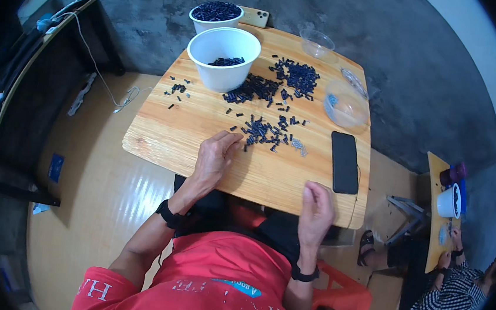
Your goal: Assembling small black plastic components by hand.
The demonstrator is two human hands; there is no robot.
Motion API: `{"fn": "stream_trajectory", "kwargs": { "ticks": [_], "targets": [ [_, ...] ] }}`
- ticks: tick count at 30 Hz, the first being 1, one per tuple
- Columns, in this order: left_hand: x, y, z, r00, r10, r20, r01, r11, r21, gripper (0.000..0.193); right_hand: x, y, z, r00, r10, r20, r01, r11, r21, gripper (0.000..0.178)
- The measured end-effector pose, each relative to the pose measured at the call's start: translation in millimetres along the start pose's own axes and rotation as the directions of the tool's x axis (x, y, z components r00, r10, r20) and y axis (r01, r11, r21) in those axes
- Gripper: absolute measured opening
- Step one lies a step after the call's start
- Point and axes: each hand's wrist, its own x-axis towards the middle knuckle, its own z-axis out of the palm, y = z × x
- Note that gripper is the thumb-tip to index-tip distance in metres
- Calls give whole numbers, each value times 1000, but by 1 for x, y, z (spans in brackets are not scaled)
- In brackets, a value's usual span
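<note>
Small black screw-like pieces lie in a loose pile (262,131) on the wooden table (172,139). My left hand (215,157) rests at the near left side of that pile, fingertips bent together; whatever they pinch is hidden. Over the table's near edge, my right hand (317,211) is held with thumb and fingers closed; its contents cannot be made out. A few clear little pieces (299,146) sit at the pile's right. Behind it are two denser heaps, one in the middle (252,90) and one farther right (298,78). Several strays (177,88) lie to the left.
A white tub (222,76) holds some black pieces; a fuller tub (216,13) stands behind it beside a phone (254,17). On the right are a clear bowl (346,109), another bowl (316,44) and a black phone (344,162). Another person (451,291) sits at a second table.
</note>
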Motion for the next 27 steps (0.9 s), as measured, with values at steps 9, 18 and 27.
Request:
{"fn": "stream_trajectory", "kwargs": {
  "ticks": [9, 18, 27],
  "targets": [
    [19, -27, -19, 995, -84, -52, 86, 995, 48, 23, 34, -6, 48, 971, -83, 224, 94, 995, -40, 12],
    [37, 7, 16, 990, 109, 85, -128, 955, 268, 17, 36, 4, 55, 997, -17, 72, 20, 999, -39, 11],
    [36, 9, 28, 993, 79, 91, -104, 946, 308, 12, 50, 0, 66, 976, -166, 139, 192, 960, -204, 9]
  ]
}}
